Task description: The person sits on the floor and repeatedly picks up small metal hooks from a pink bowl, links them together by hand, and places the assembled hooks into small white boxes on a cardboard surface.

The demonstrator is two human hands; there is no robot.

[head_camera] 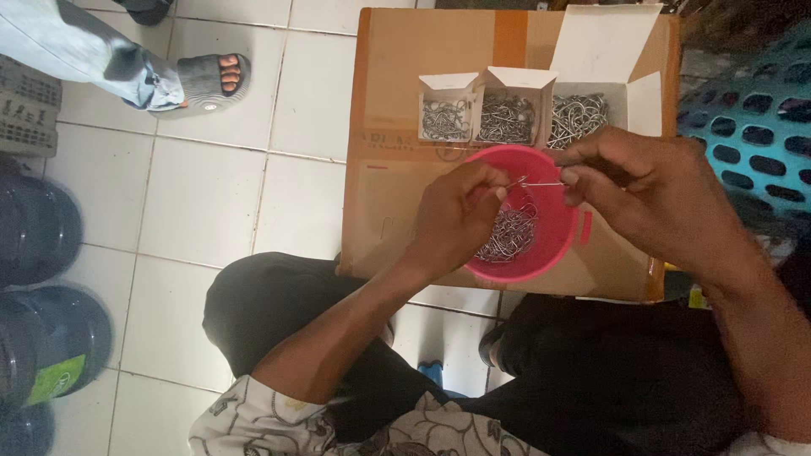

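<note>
My left hand (460, 211) and my right hand (646, 181) meet above a pink plastic bowl (557, 245) that holds a heap of metal hooks (509, 236). Between the fingertips of both hands is one thin metal hook (534, 181), pinched at each end and held level over the bowl. The bowl stands on a flat brown cardboard box (397, 127). Behind the bowl, three small open white boxes (507, 105) are filled with more metal hooks.
Another person's sandalled foot (207, 80) rests on the white tiled floor at upper left. Dark round water jugs (46, 329) stand along the left edge. A teal plastic basket (760, 127) is at the right. My knees in dark trousers flank the cardboard box.
</note>
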